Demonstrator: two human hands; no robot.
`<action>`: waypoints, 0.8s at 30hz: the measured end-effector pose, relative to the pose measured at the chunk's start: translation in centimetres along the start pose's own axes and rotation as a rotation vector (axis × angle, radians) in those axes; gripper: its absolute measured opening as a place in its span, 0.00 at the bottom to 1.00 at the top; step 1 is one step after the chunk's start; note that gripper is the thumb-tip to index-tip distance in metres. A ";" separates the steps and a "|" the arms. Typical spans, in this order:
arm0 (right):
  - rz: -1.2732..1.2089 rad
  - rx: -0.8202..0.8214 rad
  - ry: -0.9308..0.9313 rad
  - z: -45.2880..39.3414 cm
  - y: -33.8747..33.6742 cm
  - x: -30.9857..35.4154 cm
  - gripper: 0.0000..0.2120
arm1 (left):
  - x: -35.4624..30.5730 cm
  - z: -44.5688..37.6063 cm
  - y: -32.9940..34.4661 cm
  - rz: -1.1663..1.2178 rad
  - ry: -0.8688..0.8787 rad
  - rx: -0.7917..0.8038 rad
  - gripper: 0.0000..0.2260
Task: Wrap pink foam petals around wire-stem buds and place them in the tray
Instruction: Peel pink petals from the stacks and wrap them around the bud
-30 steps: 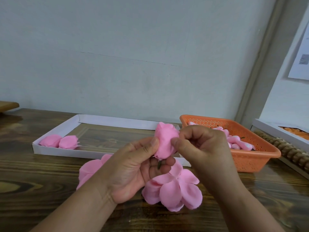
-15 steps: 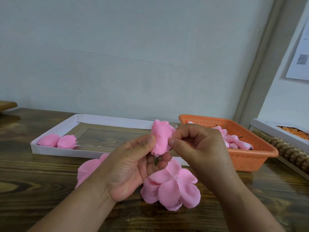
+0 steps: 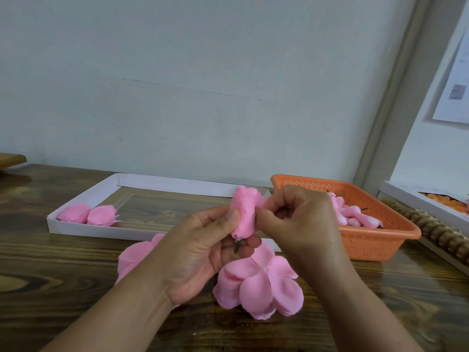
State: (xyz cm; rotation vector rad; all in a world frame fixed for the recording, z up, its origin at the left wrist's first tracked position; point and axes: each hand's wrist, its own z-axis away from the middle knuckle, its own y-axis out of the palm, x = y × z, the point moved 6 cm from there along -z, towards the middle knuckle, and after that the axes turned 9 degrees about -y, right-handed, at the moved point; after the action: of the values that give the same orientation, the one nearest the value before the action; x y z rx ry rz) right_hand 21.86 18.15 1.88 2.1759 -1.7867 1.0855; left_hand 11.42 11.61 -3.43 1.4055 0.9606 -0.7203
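A: So, from the head view, where is your bud (image 3: 245,214)?

B: It stands upright between your two hands, above the near middle of the counter (image 3: 50,262). Your left hand (image 3: 203,247) grips its lower part, thumb pressed on the foam, with the green wire stem (image 3: 237,246) poking down past your curled fingers (image 3: 250,243). Your right hand (image 3: 297,224) pinches the petal edge against the bud's right side.

A: Which way does it go from there?

B: The long axis runs near to far and up, stem end toward you. The white tray (image 3: 83,228) lies left and farther off, and your left hand is the nearer one to it, so I judge that hand suits the placing.

A: Is there room?

B: Two finished buds (image 3: 88,214) sit in the tray's left end; bare floor shows to their right. The tray's near wall is low but must be cleared. Loose petals (image 3: 258,283) lie directly under your hands, and the orange basket (image 3: 375,240) sits just right of your right hand, so swing left, not right.
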 end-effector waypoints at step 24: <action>0.069 -0.263 -0.144 3.6 3.7 1.4 0.19 | 0.1 -0.2 -0.9 -0.021 0.186 -0.325 0.11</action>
State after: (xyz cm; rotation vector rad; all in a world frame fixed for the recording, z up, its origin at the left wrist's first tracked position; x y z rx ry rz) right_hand 20.16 14.11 -1.21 2.0932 -1.9510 0.6733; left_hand 10.66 11.76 -3.90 1.1895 1.1815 -0.4290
